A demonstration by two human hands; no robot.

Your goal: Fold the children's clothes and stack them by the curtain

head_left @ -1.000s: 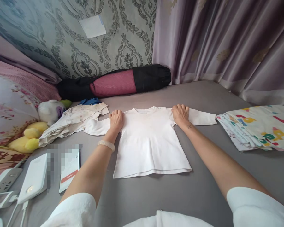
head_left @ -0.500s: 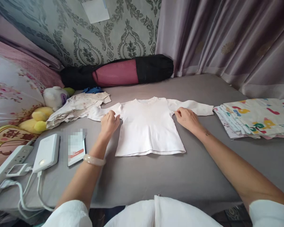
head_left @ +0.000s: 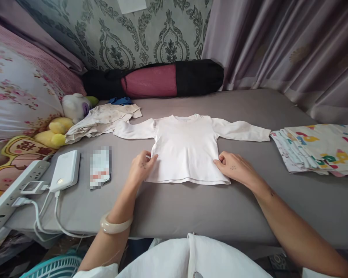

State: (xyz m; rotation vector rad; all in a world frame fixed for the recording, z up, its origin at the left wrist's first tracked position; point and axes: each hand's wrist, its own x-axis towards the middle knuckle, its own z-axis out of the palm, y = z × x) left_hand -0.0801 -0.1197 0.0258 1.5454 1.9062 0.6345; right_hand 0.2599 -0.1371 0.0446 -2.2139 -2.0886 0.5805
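Note:
A small white long-sleeved shirt lies flat on the grey sheet, its neckline away from me and both sleeves stretched out sideways. At its left side edge, in the lower half, my left hand pinches the cloth between thumb and fingers. My right hand has its thumb and curled fingers closed on the opposite side edge at about the same height. A slight crease runs up the middle of the shirt from the hem.
Folded patterned cloths lie at the right. Crumpled pale clothing and plush toys are at the left, near a phone, a white power bank and a power strip. A long black-and-red bag lies along the wall.
Both hands have moved down from the underarms to the lower side edges of the shirt and now grip them. The view has shifted slightly.

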